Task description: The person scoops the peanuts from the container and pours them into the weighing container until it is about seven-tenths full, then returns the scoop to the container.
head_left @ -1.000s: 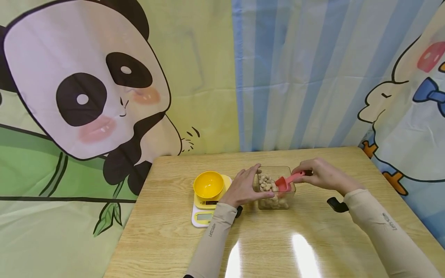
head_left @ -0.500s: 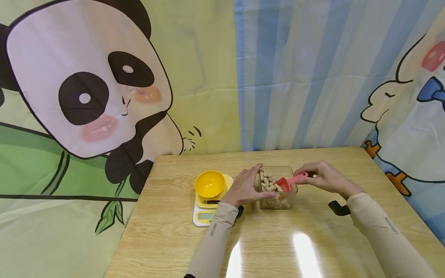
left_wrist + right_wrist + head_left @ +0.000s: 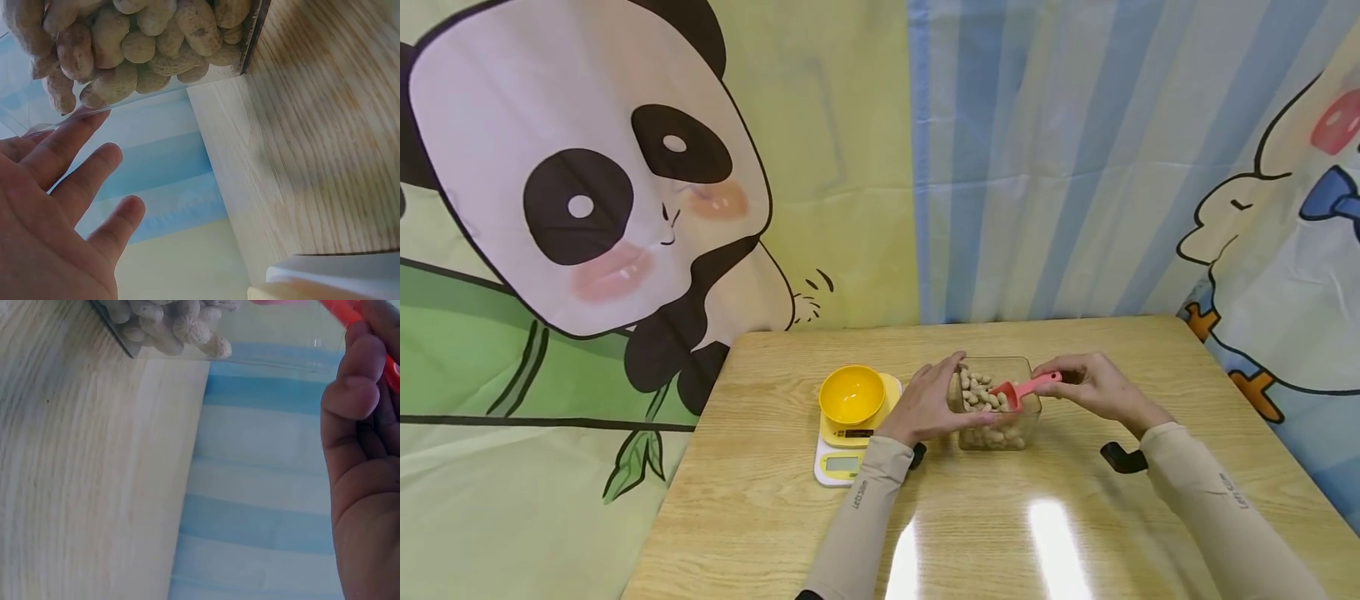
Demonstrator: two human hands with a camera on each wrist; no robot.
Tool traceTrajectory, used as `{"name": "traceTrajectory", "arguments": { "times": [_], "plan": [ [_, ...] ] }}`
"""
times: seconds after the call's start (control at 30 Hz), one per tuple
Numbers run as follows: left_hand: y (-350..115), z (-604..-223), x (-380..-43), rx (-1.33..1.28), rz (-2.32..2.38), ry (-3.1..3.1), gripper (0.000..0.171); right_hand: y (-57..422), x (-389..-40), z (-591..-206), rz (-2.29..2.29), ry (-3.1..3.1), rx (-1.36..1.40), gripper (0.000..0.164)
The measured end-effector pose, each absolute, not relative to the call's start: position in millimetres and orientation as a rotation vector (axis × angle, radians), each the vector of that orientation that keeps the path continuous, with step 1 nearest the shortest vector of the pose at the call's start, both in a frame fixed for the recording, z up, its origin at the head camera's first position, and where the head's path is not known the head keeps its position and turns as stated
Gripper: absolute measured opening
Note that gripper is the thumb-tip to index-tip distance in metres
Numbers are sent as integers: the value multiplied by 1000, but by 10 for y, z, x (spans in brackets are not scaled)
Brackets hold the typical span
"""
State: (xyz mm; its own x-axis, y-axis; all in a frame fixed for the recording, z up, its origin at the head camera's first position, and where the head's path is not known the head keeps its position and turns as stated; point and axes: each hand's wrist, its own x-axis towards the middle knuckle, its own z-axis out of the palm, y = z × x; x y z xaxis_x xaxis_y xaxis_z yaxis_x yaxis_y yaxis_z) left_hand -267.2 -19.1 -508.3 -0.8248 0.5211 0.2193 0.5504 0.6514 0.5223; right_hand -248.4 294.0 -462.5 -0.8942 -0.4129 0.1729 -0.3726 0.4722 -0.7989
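A clear box (image 3: 1030, 429) of unshelled peanuts (image 3: 977, 393) stands on the table. My left hand (image 3: 922, 406) holds its left side, thumb along the near wall and fingertips at the far left corner. In the left wrist view, the fingers (image 3: 94, 178) are nearly straight, some touching the wall and others off it. My right hand (image 3: 1093, 383) pinches the handle of a pink-red scoop (image 3: 1030, 384) over the box's right rim. The scoop's bowl sits among the peanuts inside. In the right wrist view, the fingers curl round the red handle (image 3: 342, 309).
Left of the box stands a yellow and white kitchen scale (image 3: 841, 467) bearing a yellow bowl (image 3: 852, 395). My left forearm passes close to its right edge. Behind the table (image 3: 760, 500) hangs a printed curtain (image 3: 1000, 167).
The scoop has shifted and tilted a little, its bowl now lower among the peanuts. My right hand has dropped slightly from the first frame. The left hand keeps its place on the box.
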Motion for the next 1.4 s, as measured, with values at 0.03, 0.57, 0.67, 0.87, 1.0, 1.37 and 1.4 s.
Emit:
{"name": "traceTrajectory", "arguments": {
  "times": [0.03, 0.57, 0.67, 0.87, 1.0, 1.37, 1.4],
  "plan": [
    [-189, -5082, -2672, -913, -918, -2812, 113, 2945, -2479, -4639, -1437, 2643, -698, 20],
    [-191, -5057, -2703, -908, -912, -2784, 112, 2923, -2309, -4928, -1783, 2574, -523, 21],
    [-191, -5055, -2711, -907, -893, -2785, 113, 2901, -2271, -4961, -1818, 2579, -491, 23],
    [-185, -5054, -2693, -900, -904, -2814, 114, 2916, -2228, -5008, -1863, 2590, -501, 22],
    [-181, -5051, -2676, -889, -918, -2822, 115, 2951, -2219, -5055, -1921, 2587, -506, 23],
    [-187, -5040, -2662, -887, -941, -2838, 119, 2954, -2213, -5165, -2087, 2523, -519, 22],
    [-187, -5036, -2662, -885, -933, -2843, 119, 2954, -2211, -5168, -2092, 2522, -519, 22]
  ]
}}
